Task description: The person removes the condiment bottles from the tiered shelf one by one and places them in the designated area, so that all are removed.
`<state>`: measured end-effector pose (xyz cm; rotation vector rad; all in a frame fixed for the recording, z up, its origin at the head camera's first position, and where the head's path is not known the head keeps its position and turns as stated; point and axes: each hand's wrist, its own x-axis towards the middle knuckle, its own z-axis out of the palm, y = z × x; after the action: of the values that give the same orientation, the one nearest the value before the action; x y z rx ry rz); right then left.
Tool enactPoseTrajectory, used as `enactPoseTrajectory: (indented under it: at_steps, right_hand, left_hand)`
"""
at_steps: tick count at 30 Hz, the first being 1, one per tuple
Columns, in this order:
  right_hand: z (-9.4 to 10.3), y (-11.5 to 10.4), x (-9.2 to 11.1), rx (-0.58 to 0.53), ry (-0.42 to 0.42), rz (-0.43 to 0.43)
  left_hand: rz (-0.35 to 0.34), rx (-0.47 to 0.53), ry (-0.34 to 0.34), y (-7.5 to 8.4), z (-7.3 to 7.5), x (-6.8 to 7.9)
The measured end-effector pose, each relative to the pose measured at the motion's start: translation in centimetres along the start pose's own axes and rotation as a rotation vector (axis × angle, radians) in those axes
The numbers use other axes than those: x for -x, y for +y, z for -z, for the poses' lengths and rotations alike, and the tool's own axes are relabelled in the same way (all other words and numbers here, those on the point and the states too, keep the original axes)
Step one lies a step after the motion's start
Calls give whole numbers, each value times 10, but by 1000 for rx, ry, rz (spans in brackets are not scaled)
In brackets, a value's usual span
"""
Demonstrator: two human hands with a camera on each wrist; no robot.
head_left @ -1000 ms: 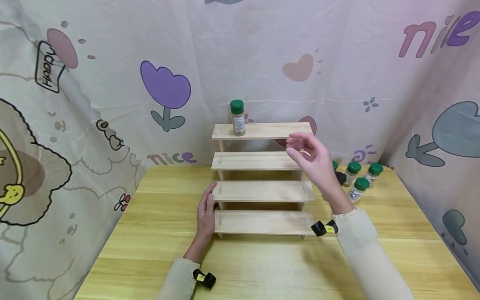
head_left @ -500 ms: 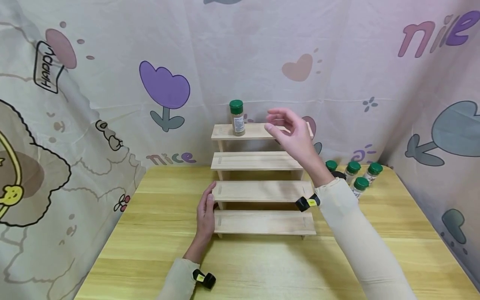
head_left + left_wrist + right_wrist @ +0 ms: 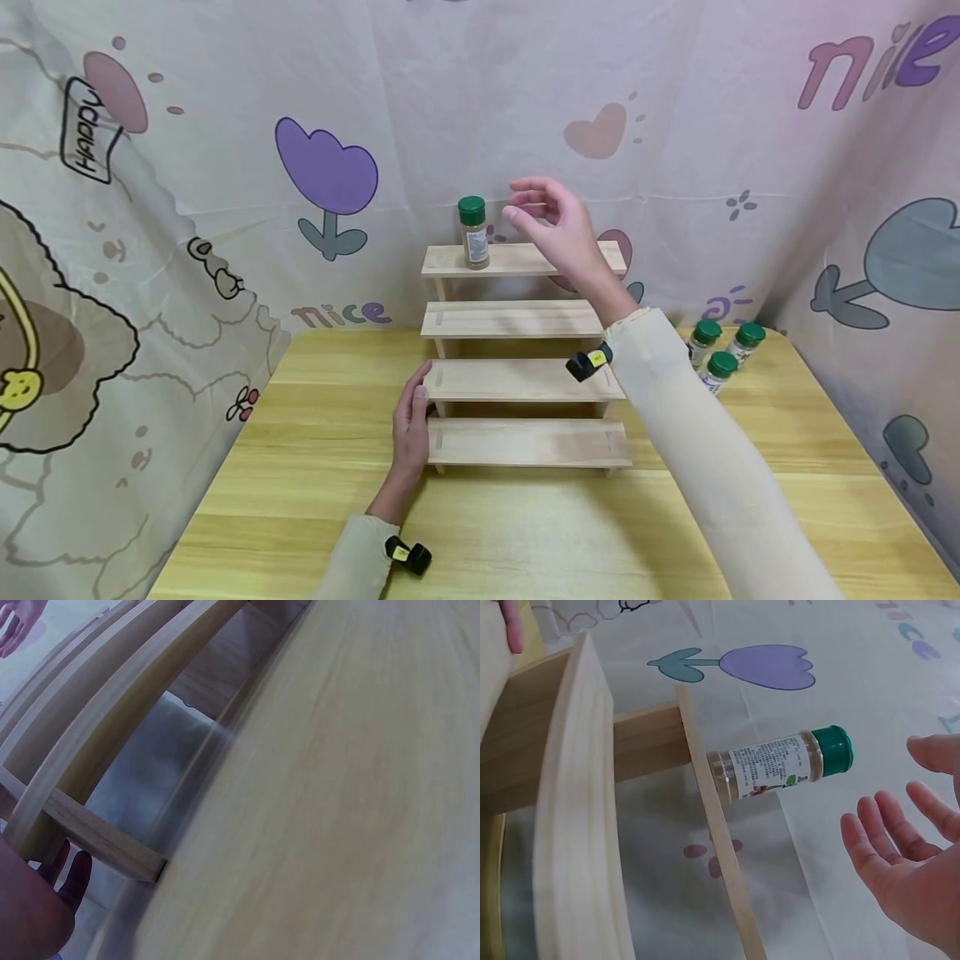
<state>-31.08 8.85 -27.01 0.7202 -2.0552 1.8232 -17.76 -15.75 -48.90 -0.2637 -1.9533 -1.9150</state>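
Note:
A clear spice jar (image 3: 474, 237) with a green cap and a white label stands upright near the left end of the top shelf. My right hand (image 3: 558, 229) is raised above that shelf, just right of the jar's cap. Its fingers bend loosely with nothing between them, and the right wrist view shows a gap between the fingers and the jar. Below, my left hand (image 3: 410, 425) rests against the left side of the wooden tiered rack (image 3: 525, 382), by its two lower shelves. The left wrist view catches the fingers (image 3: 75, 881) at the shelf's end.
Several green-capped spice jars (image 3: 722, 367) stand on the wooden table (image 3: 315, 500) right of the rack, partly hidden by my right sleeve (image 3: 690, 433). A patterned cloth (image 3: 420, 100) hangs close behind the rack.
My right hand has risen and moved left over the top shelf, closer to the jar. The left hand has stayed against the rack, and the jar has not moved.

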Motion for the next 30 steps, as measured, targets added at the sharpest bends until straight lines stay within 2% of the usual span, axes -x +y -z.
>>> enactPoseTrajectory:
  at_steps: [7,16,30]
  right_hand:
    - [-12,4,-17,-79,-18,-75]
    - [-28,12,-28,-56,-63,-122]
    - [-37,18,-32,-59,-96,-167]
  left_hand:
    - [1,2,-1,-1,1,1]
    - [-3,-7,-9,0,1,0]
    - [10,-9,-8,2,0,0]
